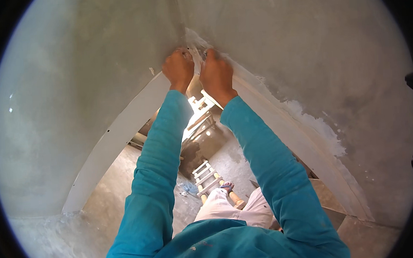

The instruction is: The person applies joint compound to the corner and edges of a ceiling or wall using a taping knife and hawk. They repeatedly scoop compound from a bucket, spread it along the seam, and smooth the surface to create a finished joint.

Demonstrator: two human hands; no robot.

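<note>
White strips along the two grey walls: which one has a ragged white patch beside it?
The right strip, beside the right sleeve: a ragged white patch spreads along its outer edge. The left strip shows no such patch.

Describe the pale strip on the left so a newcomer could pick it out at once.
Find the corner where two grey walls meet, just above the left hand. The pale strip slopes down from there, beyond the teal left sleeve. Small dark dots mark its outer edge, whereas the right-hand strip has a ragged white smear beside it.
</note>
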